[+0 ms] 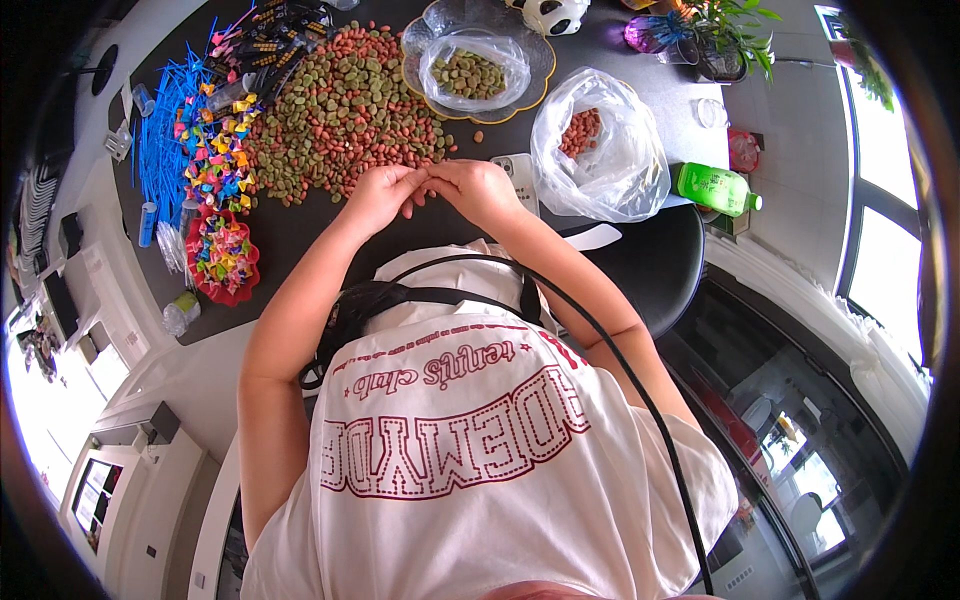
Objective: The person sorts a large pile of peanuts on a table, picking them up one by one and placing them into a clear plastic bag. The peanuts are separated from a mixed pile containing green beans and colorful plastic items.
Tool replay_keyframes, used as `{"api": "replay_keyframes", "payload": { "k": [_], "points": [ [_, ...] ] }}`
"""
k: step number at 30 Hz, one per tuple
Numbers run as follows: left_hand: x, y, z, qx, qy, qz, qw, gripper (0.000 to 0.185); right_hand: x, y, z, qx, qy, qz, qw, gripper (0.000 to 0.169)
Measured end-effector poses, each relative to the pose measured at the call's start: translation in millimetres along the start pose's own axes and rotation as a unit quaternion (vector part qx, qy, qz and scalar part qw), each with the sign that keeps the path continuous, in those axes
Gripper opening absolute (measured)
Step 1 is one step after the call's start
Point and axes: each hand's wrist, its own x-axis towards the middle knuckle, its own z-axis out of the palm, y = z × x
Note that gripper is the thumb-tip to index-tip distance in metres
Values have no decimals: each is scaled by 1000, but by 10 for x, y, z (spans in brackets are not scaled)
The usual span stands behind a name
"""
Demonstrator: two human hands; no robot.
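My left hand and my right hand meet at the fingertips, just in front of a large pile of mixed green beans and red-skinned peanuts on a dark table. The fingers of both are pinched together; whether anything small is between them cannot be seen. Behind the right hand, a clear bag of green beans sits in a gold-rimmed glass dish. To its right stands an open clear plastic bag with red peanuts inside. A phone lies partly hidden beside the right hand.
Folded paper stars, blue strips and a red scalloped dish of stars lie at left. Black packets are behind. A green bottle, potted plant and panda figure are at right. A black cable crosses my front.
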Motion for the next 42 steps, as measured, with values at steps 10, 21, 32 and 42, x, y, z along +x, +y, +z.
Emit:
{"api": "replay_keyframes", "payload": {
  "k": [10, 21, 32, 42],
  "points": [
    [-9, -277, -215, 91, 32, -37, 995, 22, -119, 307, -503, -11, 100, 165, 981, 18],
    [82, -898, -947, 195, 360, -47, 911, 26, -582, 1502, -964, -216, 108, 342, 908, 27],
    [343, -880, -952, 187, 339, -106, 916, 37, -594, 1734, -834, -223, 51, 382, 895, 23],
    [391, -891, -979, 247, 318, -109, 909, 26, -596, 1647, -838, -237, 66, 369, 897, 28]
  ]
}}
